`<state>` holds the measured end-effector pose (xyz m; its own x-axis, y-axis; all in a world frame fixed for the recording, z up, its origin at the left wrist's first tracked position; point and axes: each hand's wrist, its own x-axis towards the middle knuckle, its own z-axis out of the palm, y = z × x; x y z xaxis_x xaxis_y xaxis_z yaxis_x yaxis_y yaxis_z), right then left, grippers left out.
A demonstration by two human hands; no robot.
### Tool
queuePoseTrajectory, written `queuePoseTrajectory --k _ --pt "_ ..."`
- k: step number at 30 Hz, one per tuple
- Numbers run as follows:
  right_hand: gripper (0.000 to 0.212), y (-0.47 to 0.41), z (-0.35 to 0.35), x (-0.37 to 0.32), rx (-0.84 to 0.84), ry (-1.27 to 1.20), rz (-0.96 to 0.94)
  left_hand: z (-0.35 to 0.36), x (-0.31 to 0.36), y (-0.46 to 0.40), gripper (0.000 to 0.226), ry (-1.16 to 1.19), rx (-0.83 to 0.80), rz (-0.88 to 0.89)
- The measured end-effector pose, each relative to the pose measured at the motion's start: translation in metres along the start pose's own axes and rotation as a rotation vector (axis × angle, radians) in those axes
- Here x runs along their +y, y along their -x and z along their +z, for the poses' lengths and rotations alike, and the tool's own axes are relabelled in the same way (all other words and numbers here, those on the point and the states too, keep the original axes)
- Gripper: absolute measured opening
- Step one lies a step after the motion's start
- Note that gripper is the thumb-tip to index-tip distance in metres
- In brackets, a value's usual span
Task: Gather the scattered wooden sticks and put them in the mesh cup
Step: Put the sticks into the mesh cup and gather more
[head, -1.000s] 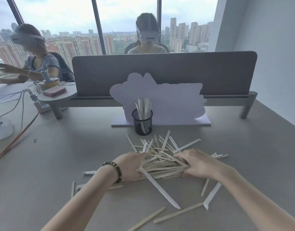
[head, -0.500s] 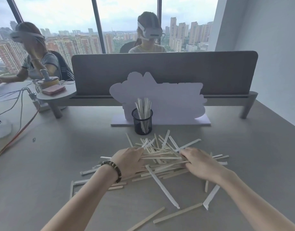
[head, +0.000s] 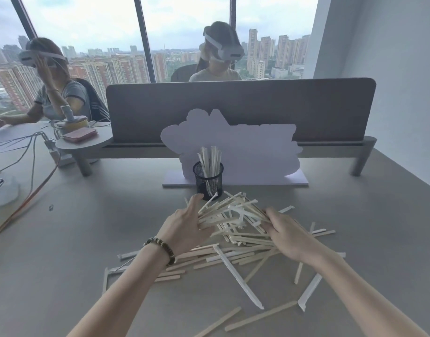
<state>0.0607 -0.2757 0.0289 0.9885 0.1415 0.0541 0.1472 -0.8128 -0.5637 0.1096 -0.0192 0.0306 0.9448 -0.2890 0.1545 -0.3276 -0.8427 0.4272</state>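
A black mesh cup [head: 208, 180] stands at the table's middle with several pale wooden sticks upright in it. Just in front of it, my left hand [head: 184, 227] and my right hand [head: 285, 233] press from both sides on a bundle of wooden sticks [head: 229, 215], lifted off the table and fanned out between them. Under and around the hands lie many more loose sticks [head: 233, 257], some in white paper wrappers. Single sticks [head: 260, 316] rest nearer to me.
A white cut-out board [head: 245, 147] stands right behind the cup, in front of a grey desk divider [head: 240, 108]. Cables [head: 26, 198] and a small round shelf [head: 83, 142] are at the left. Two people with headsets sit beyond the divider.
Both hands moved forward toward the cup and scooped a bundle of sticks up from the pile; earlier they lay flat on the sticks on the table.
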Motion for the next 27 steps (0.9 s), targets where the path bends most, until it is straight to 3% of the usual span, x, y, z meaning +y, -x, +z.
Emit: queuePoseTrajectory --k 2,5,7,14,18,22,27 --pt "0.022 0.0 0.001 -0.001 0.032 -0.018 0.0 0.001 -0.002 -0.001 0.062 0.024 0.008 -0.047" --pt "0.029 -0.001 0.0 -0.003 0.109 -0.038 -0.028 -0.002 0.002 0.0 0.017 0.068 0.105 -0.053" --pt "0.034 -0.004 0.0 -0.005 0.193 -0.043 -0.031 -0.005 0.004 0.0 0.035 0.103 0.173 -0.07" --pt "0.044 -0.01 -0.005 -0.016 0.463 -0.305 0.005 -0.018 0.01 -0.005 0.041 0.438 0.26 -0.183" --pt "0.052 -0.011 -0.008 -0.021 0.501 -0.564 0.029 -0.023 0.009 -0.006 0.051 0.783 0.293 -0.254" --pt "0.051 -0.012 -0.009 -0.023 0.488 -0.913 0.038 -0.025 0.013 0.0 0.043 0.947 0.416 -0.193" --pt "0.052 -0.008 -0.005 -0.027 0.481 -0.936 -0.026 -0.016 0.018 0.007 0.055 1.067 0.509 -0.13"
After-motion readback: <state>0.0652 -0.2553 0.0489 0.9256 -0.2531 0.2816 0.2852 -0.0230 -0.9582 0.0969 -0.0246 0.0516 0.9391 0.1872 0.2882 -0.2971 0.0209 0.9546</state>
